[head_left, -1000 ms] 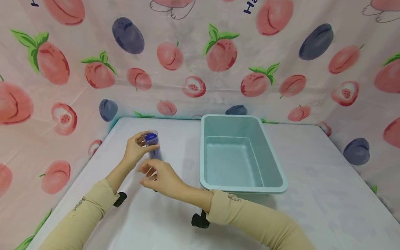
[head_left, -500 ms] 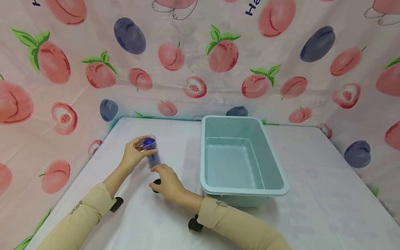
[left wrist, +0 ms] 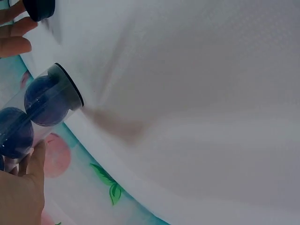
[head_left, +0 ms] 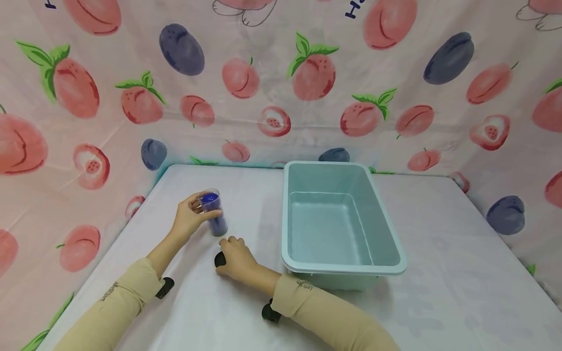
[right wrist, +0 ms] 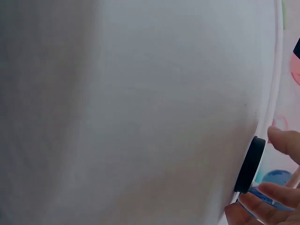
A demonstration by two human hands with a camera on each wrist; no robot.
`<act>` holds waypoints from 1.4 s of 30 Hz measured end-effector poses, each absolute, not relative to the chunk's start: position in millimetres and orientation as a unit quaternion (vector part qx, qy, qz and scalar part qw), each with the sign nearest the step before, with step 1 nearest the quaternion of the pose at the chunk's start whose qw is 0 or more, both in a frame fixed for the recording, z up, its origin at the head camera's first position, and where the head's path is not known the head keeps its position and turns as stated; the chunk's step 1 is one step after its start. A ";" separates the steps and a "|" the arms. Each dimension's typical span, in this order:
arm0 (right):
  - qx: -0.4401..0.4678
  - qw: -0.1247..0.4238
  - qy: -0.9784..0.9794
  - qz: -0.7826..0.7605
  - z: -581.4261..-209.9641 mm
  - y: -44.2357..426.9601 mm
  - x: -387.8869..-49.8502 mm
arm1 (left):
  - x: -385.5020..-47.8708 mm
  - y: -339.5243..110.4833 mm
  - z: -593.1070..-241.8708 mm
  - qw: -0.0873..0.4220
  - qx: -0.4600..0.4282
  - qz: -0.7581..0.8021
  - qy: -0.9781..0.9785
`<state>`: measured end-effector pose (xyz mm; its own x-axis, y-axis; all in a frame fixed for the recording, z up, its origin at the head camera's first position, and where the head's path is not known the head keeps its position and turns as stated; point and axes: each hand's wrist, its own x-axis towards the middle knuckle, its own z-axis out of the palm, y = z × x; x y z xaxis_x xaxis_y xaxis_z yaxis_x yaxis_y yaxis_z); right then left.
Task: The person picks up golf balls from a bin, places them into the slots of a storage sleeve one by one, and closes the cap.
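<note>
My left hand [head_left: 190,217] grips a clear tube [head_left: 217,223] near its top, fingers and thumb on either side. Blue balls [left wrist: 46,101] are stacked inside it. The tube's top looks uncovered, and its base is at or very near the table. Just in front of the tube, a round black lid [head_left: 220,260] lies on the table. My right hand [head_left: 240,261] is over the lid, thumb on one side and fingers on the other. In the right wrist view a small gap shows between the thumb and the lid [right wrist: 250,164]; whether the fingers touch it I cannot tell.
A pale blue-green plastic basin [head_left: 286,219] stands right of my hands, with nothing visible inside. A white cloth covers the table [head_left: 439,234]. Behind and at both sides hangs a fruit-printed curtain [head_left: 272,63]. Black wrist cameras [head_left: 271,312] sit under my cuffs.
My right hand has moved down and slightly right, away from the tube, to the black lid. My left hand has lowered the tube a little, keeping its grip.
</note>
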<state>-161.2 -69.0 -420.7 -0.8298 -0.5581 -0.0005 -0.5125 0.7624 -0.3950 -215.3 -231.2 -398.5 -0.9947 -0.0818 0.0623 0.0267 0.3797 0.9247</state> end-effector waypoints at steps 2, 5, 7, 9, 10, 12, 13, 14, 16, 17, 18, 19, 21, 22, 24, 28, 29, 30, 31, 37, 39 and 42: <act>-0.292 0.051 0.940 -0.167 -421.5 -69.2 -162.0 | -216.0 -231.0 -399.7 0.045 0.017 -0.559 -0.828; -0.298 0.039 0.945 -0.126 -424.2 -70.0 -162.3 | -216.8 -231.8 -403.2 0.041 0.022 -0.557 -0.830; -0.300 0.036 0.947 -0.110 -426.5 -71.2 -162.5 | -216.9 -232.0 -405.0 0.041 0.022 -0.553 -0.832; -0.300 0.034 0.948 -0.103 -427.6 -72.1 -162.4 | -216.4 -231.9 -405.9 0.040 0.023 -0.550 -0.834; -0.300 0.035 0.947 -0.105 -428.1 -72.6 -162.6 | -216.0 -231.8 -406.0 0.040 0.023 -0.549 -0.834; -0.299 0.039 0.946 -0.116 -428.2 -72.9 -163.2 | -215.3 -231.8 -406.0 0.041 0.023 -0.548 -0.835; -0.298 0.042 0.945 -0.125 -427.6 -72.7 -163.6 | -215.1 -232.2 -406.3 0.041 0.023 -0.548 -0.835; -0.298 0.047 0.944 -0.133 -426.8 -72.8 -164.1 | -214.8 -232.5 -406.4 0.042 0.023 -0.548 -0.835; -0.295 0.059 0.940 -0.159 -424.5 -72.9 -165.2 | -214.6 -233.3 -406.8 0.046 0.022 -0.546 -0.836; -0.294 0.062 0.938 -0.174 -422.8 -73.0 -165.8 | -214.8 -233.6 -407.1 0.048 0.022 -0.546 -0.836; -0.295 0.065 0.934 -0.190 -421.1 -73.4 -166.5 | -214.9 -234.0 -407.4 0.050 0.021 -0.545 -0.837; -0.296 0.068 0.930 -0.206 -419.4 -73.8 -167.1 | -215.2 -234.1 -407.5 0.052 0.019 -0.543 -0.838; -0.299 0.070 0.921 -0.239 -416.7 -74.7 -167.9 | -216.0 -234.1 -407.8 0.054 0.018 -0.542 -0.839; -0.299 0.071 0.917 -0.255 -415.2 -75.1 -168.0 | -216.2 -233.9 -407.8 0.055 0.017 -0.541 -0.839; -0.299 0.070 0.910 -0.279 -412.7 -75.6 -168.0 | -217.0 -234.0 -408.2 0.055 0.014 -0.541 -0.839; -0.285 0.064 0.905 -0.309 -407.5 -75.5 -166.1 | -217.4 -234.0 -408.6 0.053 0.010 -0.541 -0.839; -0.281 0.063 0.903 -0.319 -406.2 -75.4 -165.5 | -217.3 -234.1 -408.7 0.052 0.010 -0.540 -0.840; -0.276 0.063 0.902 -0.326 -404.7 -75.2 -164.8 | -217.2 -234.2 -408.7 0.051 0.009 -0.539 -0.841; -0.273 0.061 0.899 -0.338 -403.8 -75.3 -164.2 | -216.9 -234.2 -408.5 0.051 0.009 -0.539 -0.841; -0.273 0.048 0.884 -0.376 -396.6 -74.6 -160.2 | -215.9 -234.9 -407.9 0.052 0.003 -0.533 -0.845; -0.270 0.043 0.881 -0.385 -394.9 -74.0 -159.0 | -215.8 -234.8 -408.0 0.054 -0.001 -0.532 -0.845; -0.262 0.028 0.873 -0.411 -392.5 -73.5 -157.5 | -215.4 -234.4 -408.0 0.057 -0.006 -0.535 -0.843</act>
<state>-157.5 -73.5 -392.5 -0.8608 -0.4809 0.1668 -0.4349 0.5247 -0.7318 -215.4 -234.4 -408.0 -0.9933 -0.0509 0.1034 0.0719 0.4282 0.9008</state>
